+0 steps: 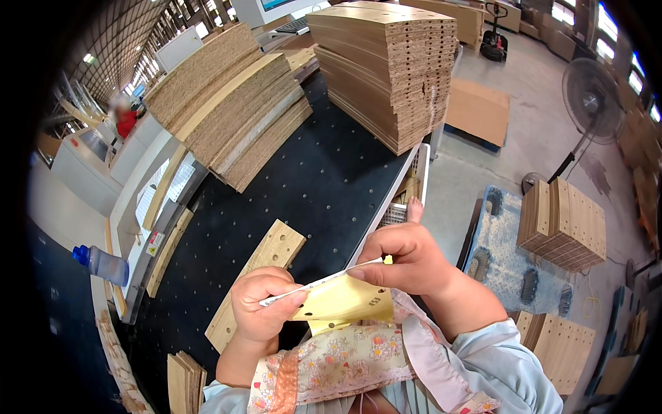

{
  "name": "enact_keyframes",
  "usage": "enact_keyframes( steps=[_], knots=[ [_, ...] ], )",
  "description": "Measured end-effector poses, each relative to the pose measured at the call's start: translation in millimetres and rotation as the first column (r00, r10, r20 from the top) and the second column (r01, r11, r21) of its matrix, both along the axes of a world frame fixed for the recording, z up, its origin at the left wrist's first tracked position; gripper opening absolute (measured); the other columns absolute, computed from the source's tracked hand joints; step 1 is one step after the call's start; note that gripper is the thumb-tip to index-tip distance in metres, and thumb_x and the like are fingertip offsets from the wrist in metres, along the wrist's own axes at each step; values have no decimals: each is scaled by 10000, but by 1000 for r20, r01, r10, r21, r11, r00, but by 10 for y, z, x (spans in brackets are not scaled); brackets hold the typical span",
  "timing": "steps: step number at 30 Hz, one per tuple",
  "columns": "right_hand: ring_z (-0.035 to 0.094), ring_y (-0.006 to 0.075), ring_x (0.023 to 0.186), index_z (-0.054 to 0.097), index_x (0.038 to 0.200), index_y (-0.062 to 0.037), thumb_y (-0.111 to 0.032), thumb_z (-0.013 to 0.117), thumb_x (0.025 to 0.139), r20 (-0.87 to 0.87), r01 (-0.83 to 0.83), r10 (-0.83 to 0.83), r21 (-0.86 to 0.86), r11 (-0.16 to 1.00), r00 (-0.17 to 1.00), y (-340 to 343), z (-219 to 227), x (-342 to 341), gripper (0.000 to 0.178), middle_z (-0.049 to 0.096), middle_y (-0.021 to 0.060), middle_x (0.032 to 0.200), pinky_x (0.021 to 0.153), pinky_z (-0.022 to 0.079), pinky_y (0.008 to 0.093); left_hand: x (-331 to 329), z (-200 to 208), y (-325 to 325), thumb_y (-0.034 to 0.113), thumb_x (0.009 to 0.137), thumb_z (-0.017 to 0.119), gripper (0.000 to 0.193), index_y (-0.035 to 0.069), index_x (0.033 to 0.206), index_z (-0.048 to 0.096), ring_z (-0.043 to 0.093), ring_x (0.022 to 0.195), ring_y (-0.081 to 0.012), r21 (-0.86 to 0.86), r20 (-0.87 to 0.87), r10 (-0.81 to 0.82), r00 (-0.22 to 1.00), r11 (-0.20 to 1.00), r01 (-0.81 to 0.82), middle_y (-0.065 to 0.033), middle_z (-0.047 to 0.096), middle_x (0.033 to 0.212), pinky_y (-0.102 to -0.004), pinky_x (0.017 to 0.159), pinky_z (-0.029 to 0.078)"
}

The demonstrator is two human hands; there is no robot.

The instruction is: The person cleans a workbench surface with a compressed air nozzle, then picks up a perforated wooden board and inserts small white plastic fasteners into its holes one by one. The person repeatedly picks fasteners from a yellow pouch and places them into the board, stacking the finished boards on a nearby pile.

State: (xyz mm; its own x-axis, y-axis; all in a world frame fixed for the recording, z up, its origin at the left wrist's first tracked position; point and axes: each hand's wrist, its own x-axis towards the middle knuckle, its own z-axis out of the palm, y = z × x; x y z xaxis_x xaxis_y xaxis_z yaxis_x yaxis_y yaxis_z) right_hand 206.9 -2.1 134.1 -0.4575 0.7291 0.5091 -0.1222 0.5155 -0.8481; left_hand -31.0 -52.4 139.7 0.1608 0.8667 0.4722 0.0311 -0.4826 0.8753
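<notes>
Yellow paper, a small sheet with punched holes, sits low in the middle of the frame, pinched between both hands above the near edge of the dark counter. The left hand has its fingers curled shut around the sheet's left side and the near end of a thin white strip. The right hand closes thumb and forefinger on the strip's far end, so the strip runs taut along the sheet's upper edge.

To do this well, I judge, both pinches should stay firm and level, with the strip kept straight against the paper's edge rather than allowed to sag or twist.

Counted: one yellow sheet, one white strip, two hands. On the counter lies one loose wooden slat with drilled holes, just left of the hands. Two tall stacks of wooden panels stand at the counter's far end, one slumped in the upper left, one squared near the top centre. One plastic bottle with a blue cap rests at the left. One standing fan is in the upper right, and two lower piles of panels sit on the floor at the right.
</notes>
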Motion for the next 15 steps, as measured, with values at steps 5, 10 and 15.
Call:
enact_keyframes(
  steps=[5,10,15],
  knots=[
    [543,112,521,616,691,-15,-133,730,798,-73,29,-27,29,999,997,-27,-38,1,196,584,42,598,474,408,249,-2,-46,13,-37,709,720,81,-14,722,644,559,569,-122,-26,78,-33,996,999,35,-93,620,667,-230,500,401],
    [549,129,512,600,675,-12,-174,702,836,-186,2,8,53,999,982,19,-135,-18,250,578,44,581,473,415,256,-12,-62,29,-44,716,722,86,-12,728,643,568,588,-121,-106,152,-62,986,991,79,-95,627,689,-228,517,420],
    [543,126,514,602,691,-13,-189,677,860,-224,22,-6,66,998,975,44,-214,-48,256,554,34,575,473,413,255,17,-81,36,-36,718,725,85,-10,713,644,569,595,-122,-148,177,-30,984,987,57,-97,626,691,-227,526,422]
  ],
)
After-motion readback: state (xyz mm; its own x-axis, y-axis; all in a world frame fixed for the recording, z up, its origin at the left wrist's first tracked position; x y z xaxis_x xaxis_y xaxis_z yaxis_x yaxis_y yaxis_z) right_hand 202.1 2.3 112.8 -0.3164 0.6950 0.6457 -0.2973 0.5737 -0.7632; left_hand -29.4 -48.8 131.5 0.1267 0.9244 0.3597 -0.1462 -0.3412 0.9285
